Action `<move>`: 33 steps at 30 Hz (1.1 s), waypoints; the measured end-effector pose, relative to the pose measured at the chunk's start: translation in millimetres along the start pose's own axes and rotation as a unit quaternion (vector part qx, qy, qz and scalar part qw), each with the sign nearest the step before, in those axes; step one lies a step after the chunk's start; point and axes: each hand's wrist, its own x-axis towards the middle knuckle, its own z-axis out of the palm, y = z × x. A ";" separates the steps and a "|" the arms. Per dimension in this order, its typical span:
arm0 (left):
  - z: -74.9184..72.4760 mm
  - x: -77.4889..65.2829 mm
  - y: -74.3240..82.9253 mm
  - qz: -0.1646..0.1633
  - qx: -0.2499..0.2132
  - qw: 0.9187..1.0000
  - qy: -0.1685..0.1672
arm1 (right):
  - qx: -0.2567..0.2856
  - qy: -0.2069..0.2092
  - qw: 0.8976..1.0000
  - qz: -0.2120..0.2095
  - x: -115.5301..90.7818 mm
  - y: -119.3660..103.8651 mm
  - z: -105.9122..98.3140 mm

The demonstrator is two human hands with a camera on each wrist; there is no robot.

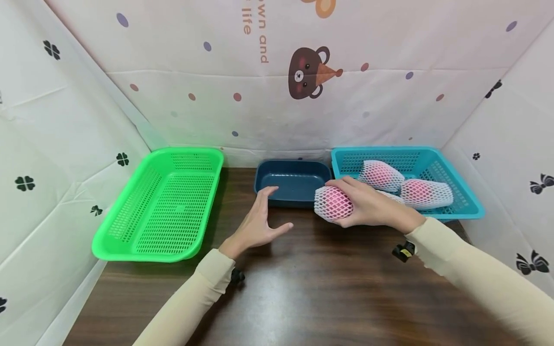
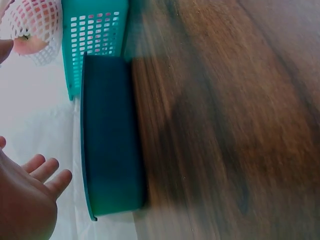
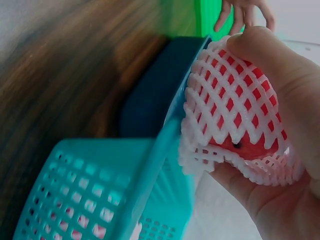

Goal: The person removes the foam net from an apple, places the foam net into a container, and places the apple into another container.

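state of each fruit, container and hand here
Held fruit: sleeved in white net
Right hand: gripping the held fruit
Left hand: holding nothing
Blue basket: upright, holding netted fruits
Netted fruits: lying down, one mostly hidden
Green basket: upright, floor showing
Dark blue tray: upright, floor showing

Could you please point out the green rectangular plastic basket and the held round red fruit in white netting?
Green rectangular plastic basket (image 1: 173, 211), head view: mesh floor.
Held round red fruit in white netting (image 3: 232, 102), right wrist view: netted side.
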 end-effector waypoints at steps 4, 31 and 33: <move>-3.8 -4.3 -2.5 -0.006 -0.001 1.000 0.003 | 0.009 -0.006 1.000 0.004 7.1 -10.3 3.7; -19.2 -28.0 -18.2 -0.013 0.003 1.000 -0.010 | 0.001 -0.005 1.000 -0.020 43.9 -44.9 48.9; -19.6 -29.0 -19.5 -0.012 0.002 1.000 -0.010 | 0.005 -0.005 1.000 -0.020 45.4 -45.6 53.1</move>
